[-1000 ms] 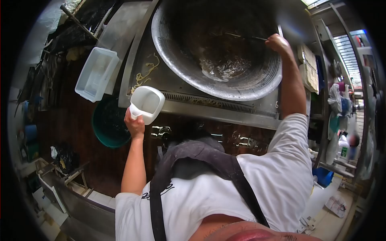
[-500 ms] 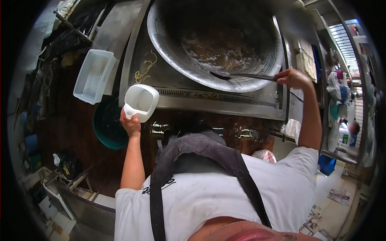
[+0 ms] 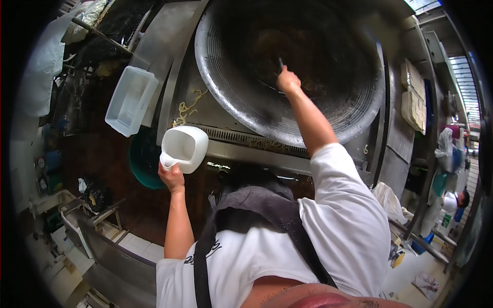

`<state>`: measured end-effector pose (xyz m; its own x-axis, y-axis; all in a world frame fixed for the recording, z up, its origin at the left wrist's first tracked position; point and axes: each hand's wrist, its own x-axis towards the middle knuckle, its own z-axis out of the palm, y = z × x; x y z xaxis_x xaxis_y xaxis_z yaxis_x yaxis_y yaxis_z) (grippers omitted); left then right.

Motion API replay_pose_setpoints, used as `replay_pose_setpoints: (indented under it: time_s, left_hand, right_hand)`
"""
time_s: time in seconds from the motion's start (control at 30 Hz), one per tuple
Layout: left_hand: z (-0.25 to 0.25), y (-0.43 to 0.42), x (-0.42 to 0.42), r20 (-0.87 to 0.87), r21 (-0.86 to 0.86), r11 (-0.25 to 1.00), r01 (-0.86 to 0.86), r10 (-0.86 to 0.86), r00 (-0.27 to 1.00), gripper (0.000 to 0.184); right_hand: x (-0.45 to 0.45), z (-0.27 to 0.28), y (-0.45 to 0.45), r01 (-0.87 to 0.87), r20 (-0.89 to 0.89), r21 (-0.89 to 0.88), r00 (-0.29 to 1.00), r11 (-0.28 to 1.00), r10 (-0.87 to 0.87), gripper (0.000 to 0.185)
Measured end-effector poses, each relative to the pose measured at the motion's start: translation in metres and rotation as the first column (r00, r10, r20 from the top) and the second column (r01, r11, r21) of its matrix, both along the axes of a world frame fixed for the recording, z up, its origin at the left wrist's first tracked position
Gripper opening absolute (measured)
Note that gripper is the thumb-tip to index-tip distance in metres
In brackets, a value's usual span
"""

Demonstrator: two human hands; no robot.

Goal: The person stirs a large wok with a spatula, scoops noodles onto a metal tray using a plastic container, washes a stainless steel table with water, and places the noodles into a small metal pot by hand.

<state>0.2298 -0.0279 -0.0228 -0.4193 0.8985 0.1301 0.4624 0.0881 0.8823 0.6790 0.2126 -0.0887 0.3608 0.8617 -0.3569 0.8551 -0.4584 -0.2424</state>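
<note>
My left hand [image 3: 172, 177] grips the handle of a white plastic scoop [image 3: 194, 149], held at the front edge of the metal stove; nothing shows inside it. Over the middle of a large metal wok [image 3: 246, 115], my right hand [image 3: 288, 80] is closed on the dark handle of a utensil [image 3: 281, 62]. The utensil's far end is lost in the dark of the wok. Brownish liquid lies in the wok, only dimly visible. Loose noodles [image 3: 186, 109] rest on the stove top left of the wok.
A clear plastic bin [image 3: 131, 101] stands left of the stove, with a green tub [image 3: 145, 161] below it. Pale rectangular containers [image 3: 413, 97] sit at the right. Hanging bags and another person [image 3: 454, 201] appear at the far right.
My right hand has moved with the utensil from the wok's right rim to over its middle. The utensil's head, visible half a second ago, is now hidden. My left hand keeps the scoop.
</note>
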Motion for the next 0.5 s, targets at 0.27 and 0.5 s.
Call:
replay_pose_setpoints:
  time_s: [0.27,0.5]
  left_hand:
    - [0.004,-0.003,0.014,0.061,0.016,0.999,-0.033,0.032,0.998,0.035]
    - [-0.014,-0.008,0.000,0.062,0.066,0.998,-0.011,0.007,0.998,0.036]
  right_hand:
    - [0.119,0.021,0.077,0.245,-0.672,-0.067,0.706,0.967,-0.225,0.017]
    - [0.097,0.093,-0.071,0.431,-0.975,-0.215,-0.045,0.876,-0.217,0.014]
